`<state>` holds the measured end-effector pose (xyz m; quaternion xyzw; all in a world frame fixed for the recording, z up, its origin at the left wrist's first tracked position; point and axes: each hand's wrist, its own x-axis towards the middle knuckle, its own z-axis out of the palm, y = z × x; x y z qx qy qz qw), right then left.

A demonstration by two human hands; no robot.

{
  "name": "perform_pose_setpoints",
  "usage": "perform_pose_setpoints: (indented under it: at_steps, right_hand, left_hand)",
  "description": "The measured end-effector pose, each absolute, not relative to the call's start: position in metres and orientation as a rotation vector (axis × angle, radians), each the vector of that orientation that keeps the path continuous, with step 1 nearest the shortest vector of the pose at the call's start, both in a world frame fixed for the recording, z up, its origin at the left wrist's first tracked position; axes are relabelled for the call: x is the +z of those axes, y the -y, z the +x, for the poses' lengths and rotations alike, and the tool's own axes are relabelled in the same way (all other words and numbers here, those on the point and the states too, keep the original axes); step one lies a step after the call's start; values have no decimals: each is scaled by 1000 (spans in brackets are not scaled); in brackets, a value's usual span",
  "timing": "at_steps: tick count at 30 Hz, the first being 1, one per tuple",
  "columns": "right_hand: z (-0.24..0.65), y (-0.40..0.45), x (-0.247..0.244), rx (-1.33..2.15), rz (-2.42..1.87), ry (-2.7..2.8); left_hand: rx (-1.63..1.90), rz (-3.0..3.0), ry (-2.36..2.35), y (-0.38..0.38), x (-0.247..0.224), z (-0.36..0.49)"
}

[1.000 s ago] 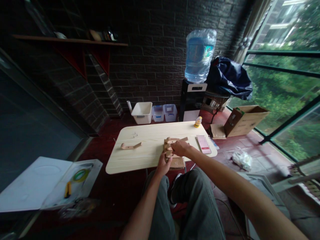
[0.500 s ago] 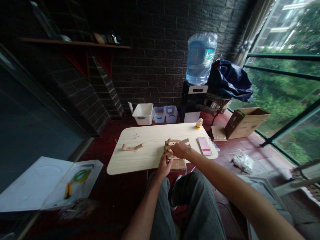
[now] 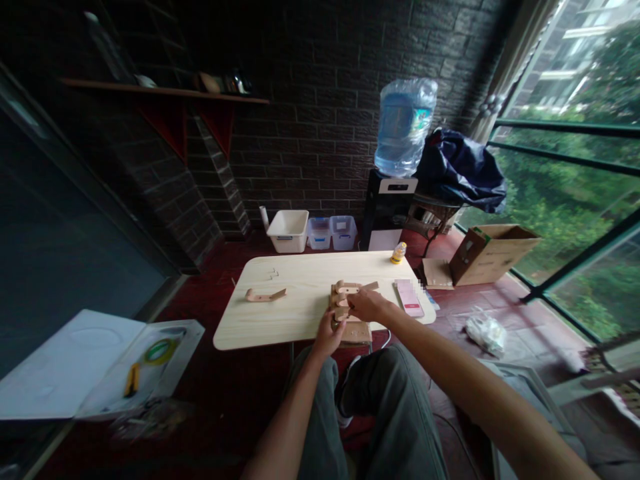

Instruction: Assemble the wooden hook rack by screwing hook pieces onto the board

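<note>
The left hand [image 3: 329, 335] is curled, its thumb and fingers closed around the near left end of a group of curved wooden pieces [image 3: 341, 301], just right of and below the middle of the frame. The right hand [image 3: 369, 305] reaches in from the lower right with bent fingers that touch the same group from above; its fingertips are partly hidden, so how tightly they close, and on which piece, cannot be told.

In the head view, the group sits at the near edge of a pale wooden table [image 3: 290, 327], its pieces side by side with rounded ends to the left. The farthest one shows a slanted arm at its right end. Below the hands, a flat brown slab [image 3: 356, 333] shows at the table's near edge.

Left of centre in the frame, a single wooden piece [image 3: 265, 296] lies on the table, well apart from the hands, with a few small metal parts [image 3: 274, 274] above it. To the right of the right hand lies a phone [image 3: 409, 300], its screen pinkish. A small yellow-and-clear bottle [image 3: 399, 254] stands near the table's far right corner.
</note>
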<state>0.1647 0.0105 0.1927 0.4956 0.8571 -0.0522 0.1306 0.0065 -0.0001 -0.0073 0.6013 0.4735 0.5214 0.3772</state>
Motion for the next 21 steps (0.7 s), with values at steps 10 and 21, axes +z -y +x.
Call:
perform_pose_setpoints:
  at_steps: [10, 21]
  right_hand:
    - [203, -2, 202, -420, 1885, -2757]
    - [227, 37, 87, -1093, 3140, -2484]
  left_hand:
    - [1361, 1496, -1227, 5, 0, 5]
    - [1259, 1443, -1288, 4, 6, -14]
